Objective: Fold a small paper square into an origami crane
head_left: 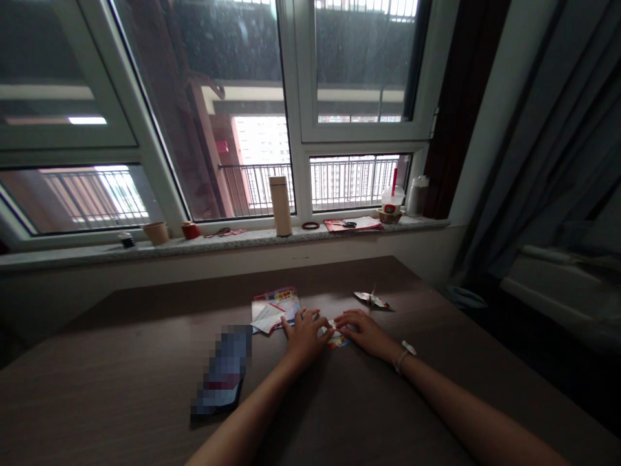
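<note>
Both my hands are over the table on a small piece of printed paper, white with red, yellow and blue patches. My left hand has its fingers bent, with thumb and fingertips on the paper's left side. From the right, my right hand presses its fingertips onto the same paper, close to the left fingertips. Fingers hide much of the sheet, so its folds are hard to make out. A folded paper crane lies beyond my right hand. Printed leaflets lie just past my left hand.
A blurred-out phone-like object lies left of my left forearm on the brown table. Along the windowsill stand a tan bottle, a paper cup, a drink cup with a red straw, and scissors on papers.
</note>
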The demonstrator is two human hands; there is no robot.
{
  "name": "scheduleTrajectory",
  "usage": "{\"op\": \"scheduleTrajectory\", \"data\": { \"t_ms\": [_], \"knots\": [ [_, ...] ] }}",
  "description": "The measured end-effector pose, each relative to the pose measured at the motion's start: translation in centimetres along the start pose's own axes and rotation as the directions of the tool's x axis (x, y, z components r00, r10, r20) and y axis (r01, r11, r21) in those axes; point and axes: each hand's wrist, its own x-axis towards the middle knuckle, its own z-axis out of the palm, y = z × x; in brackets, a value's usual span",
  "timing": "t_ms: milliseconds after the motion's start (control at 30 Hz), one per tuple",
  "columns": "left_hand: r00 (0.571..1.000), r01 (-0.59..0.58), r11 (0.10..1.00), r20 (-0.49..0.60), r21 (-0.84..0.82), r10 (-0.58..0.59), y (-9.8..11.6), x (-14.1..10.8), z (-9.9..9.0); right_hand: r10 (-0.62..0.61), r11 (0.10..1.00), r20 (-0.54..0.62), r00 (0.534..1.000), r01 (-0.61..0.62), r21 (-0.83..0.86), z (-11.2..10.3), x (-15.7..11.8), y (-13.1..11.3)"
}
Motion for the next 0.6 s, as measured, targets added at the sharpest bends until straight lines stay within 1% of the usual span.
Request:
{"op": "scheduleTrajectory", "data": {
  "t_ms": [100, 233, 400, 433, 500, 600],
  "knots": [
    [0.999, -0.027, 1.000, -0.027, -0.001, 0.027, 0.1, 0.0, 0.1, 0.024, 0.998, -0.075, 0.997, -0.028, -0.056, 0.3, 0.0, 0.1],
    [0.996, -0.064, 0.998, -0.061, 0.021, 0.065, 0.1, -0.1, 0.1, 0.049, 0.975, -0.188, 0.981, -0.088, -0.204, 0.3, -0.2, -0.5],
    [0.995, -0.065, 0.997, -0.071, 0.038, 0.068, -0.1, 0.0, 0.5, 0.006, 0.932, -0.241, 0.970, -0.093, -0.350, 0.1, -0.4, -2.1],
    [0.996, -0.064, 0.997, -0.067, 0.039, 0.066, -0.2, 0.1, 0.6, -0.013, 0.915, -0.235, 0.972, -0.083, -0.395, 0.1, -0.4, -2.3],
    [0.997, -0.059, 0.997, -0.055, 0.043, 0.062, -0.3, 0.2, 0.7, -0.044, 0.883, -0.174, 0.984, -0.043, -0.467, 0.0, -0.4, -2.7],
    [0.998, -0.052, 0.998, -0.038, 0.039, 0.054, -0.4, 0.2, 0.9, -0.047, 0.860, -0.097, 0.994, -0.009, -0.511, -0.1, -0.4, -2.8]
  ]
}}
